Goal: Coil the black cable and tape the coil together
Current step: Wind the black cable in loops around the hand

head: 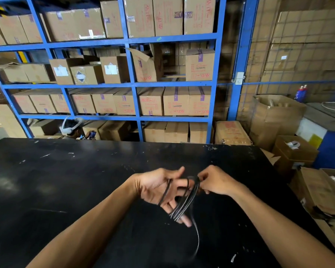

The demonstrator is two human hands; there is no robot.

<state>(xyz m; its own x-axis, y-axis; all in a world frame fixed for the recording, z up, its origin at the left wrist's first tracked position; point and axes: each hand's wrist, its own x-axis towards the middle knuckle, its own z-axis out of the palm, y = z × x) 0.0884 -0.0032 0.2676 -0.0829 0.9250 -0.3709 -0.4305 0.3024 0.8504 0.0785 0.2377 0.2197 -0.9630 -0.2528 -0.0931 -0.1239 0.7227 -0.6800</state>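
The black cable (188, 198) is wound in several loops around the spread fingers of my left hand (159, 188), which is held palm up above the black table (66, 180). One strand crosses the palm near the thumb. My right hand (215, 180) pinches the loops at their top, close to the left fingertips. A loose blurred end of the cable trails down from the coil toward the table's near edge. No tape shows on the table.
Blue shelving (132, 82) full of cardboard boxes stands behind the table. A person (72, 128) sits low beyond the far edge. Open cardboard boxes (296, 149) with tape rolls and flattened cardboard (321, 194) crowd the right side.
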